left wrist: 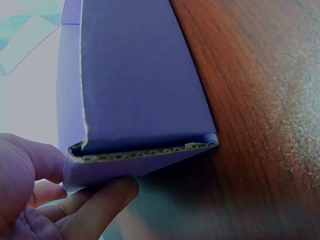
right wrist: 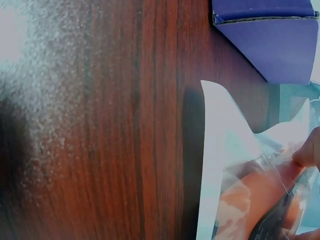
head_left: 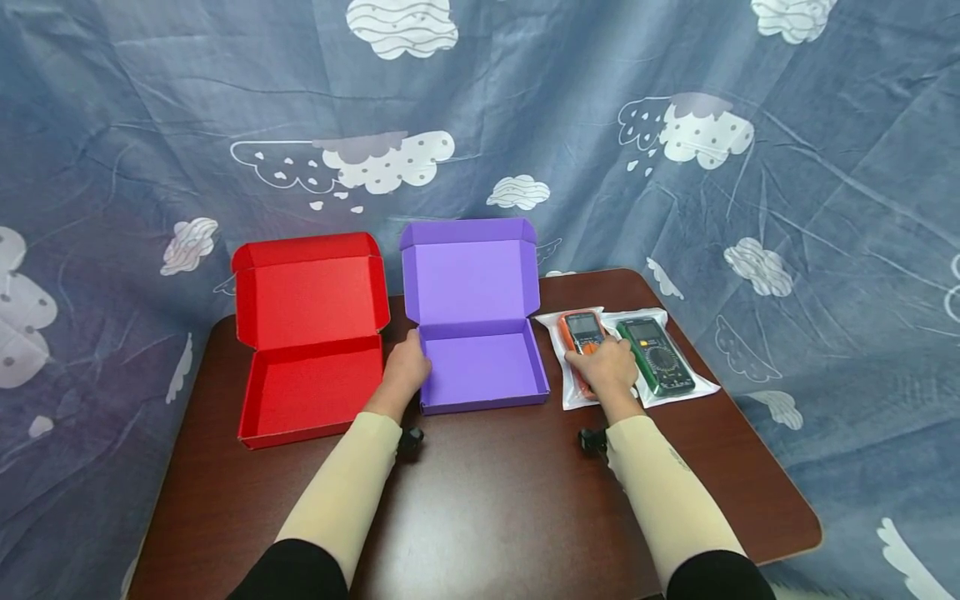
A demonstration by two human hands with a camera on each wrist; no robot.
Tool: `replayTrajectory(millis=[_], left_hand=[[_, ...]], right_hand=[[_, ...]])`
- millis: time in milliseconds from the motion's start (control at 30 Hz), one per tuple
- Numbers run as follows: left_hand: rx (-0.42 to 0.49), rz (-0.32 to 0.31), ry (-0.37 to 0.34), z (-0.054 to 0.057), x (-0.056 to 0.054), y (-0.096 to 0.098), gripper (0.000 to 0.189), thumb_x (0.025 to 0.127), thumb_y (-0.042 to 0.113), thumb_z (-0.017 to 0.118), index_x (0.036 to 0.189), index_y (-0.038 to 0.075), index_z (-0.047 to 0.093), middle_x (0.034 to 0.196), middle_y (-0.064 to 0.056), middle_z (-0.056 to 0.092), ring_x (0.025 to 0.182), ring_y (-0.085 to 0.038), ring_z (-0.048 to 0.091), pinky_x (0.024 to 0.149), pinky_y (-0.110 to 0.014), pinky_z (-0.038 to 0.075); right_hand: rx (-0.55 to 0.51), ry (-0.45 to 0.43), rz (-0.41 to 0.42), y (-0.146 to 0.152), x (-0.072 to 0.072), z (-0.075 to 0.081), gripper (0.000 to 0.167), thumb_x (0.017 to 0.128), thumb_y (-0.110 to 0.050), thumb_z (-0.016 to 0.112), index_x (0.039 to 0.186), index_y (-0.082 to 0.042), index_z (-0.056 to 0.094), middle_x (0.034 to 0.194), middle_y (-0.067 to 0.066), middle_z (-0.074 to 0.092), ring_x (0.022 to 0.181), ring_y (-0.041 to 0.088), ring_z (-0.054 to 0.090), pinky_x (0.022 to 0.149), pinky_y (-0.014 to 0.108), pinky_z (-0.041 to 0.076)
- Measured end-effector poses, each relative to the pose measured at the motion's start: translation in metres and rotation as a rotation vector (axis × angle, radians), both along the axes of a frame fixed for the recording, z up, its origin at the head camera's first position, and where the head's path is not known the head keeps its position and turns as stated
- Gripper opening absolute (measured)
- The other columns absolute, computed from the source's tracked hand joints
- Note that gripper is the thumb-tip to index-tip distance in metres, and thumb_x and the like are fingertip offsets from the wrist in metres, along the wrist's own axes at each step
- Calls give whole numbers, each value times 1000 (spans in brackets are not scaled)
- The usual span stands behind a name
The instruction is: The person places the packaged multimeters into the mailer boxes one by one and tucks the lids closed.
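Note:
A purple cardboard box (head_left: 487, 367) stands with its lid raised. My left hand (head_left: 406, 368) grips its left side wall. In the left wrist view the fingers (left wrist: 107, 202) lie along the outside of that wall, near the front corner. To the right, an orange multimeter (head_left: 583, 327) lies in a clear and white plastic bag (head_left: 556, 342). My right hand (head_left: 606, 371) holds this multimeter across its middle, covering part of the front. A thumb (right wrist: 309, 149) presses on the wrapped multimeter in the right wrist view; most of that hand is outside the picture there.
A red cardboard box (head_left: 315, 379) with its lid raised stands left of the purple one. Beside the orange multimeter, a green multimeter (head_left: 657, 357) lies in its own bag. All rest on a brown wooden table (head_left: 495, 500), with a blue cloud-patterned curtain (head_left: 570, 75) behind.

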State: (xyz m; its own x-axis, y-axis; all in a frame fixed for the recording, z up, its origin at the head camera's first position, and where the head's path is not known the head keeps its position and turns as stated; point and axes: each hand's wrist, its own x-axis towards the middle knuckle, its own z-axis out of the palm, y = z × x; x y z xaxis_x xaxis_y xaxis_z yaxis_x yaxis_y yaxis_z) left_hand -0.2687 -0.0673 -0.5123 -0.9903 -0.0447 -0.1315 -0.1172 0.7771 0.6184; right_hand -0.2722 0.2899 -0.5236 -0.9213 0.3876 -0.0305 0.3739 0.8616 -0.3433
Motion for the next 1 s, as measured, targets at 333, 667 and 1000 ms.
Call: replayTrajectory(millis=[333, 667, 1000], left_hand=[[-5, -2, 0, 2, 1, 1, 57, 100, 7, 54, 153, -5, 38, 130, -32, 66, 117, -42, 68, 101, -52, 55], [-7, -9, -11, 2, 0, 1, 61, 101, 8, 54, 157, -5, 34, 132, -31, 65, 118, -42, 68, 103, -52, 55], [-10, -7, 11, -1, 0, 0, 57, 101, 8, 53, 154, -6, 36, 129, -32, 67, 116, -43, 69, 102, -53, 55]], right_hand=[[-2, 24, 1, -1, 3, 0, 93, 78, -62, 76, 131, 12, 57, 121, 31, 53, 109, 49, 60, 83, 61, 53], [-36, 52, -28, -1, 7, 3, 91, 79, -62, 73, 129, 12, 56, 121, 31, 53, 109, 47, 59, 83, 59, 54], [-40, 78, -44, -5, 10, 11, 91, 77, -62, 76, 128, 11, 58, 121, 31, 54, 109, 48, 59, 85, 59, 53]])
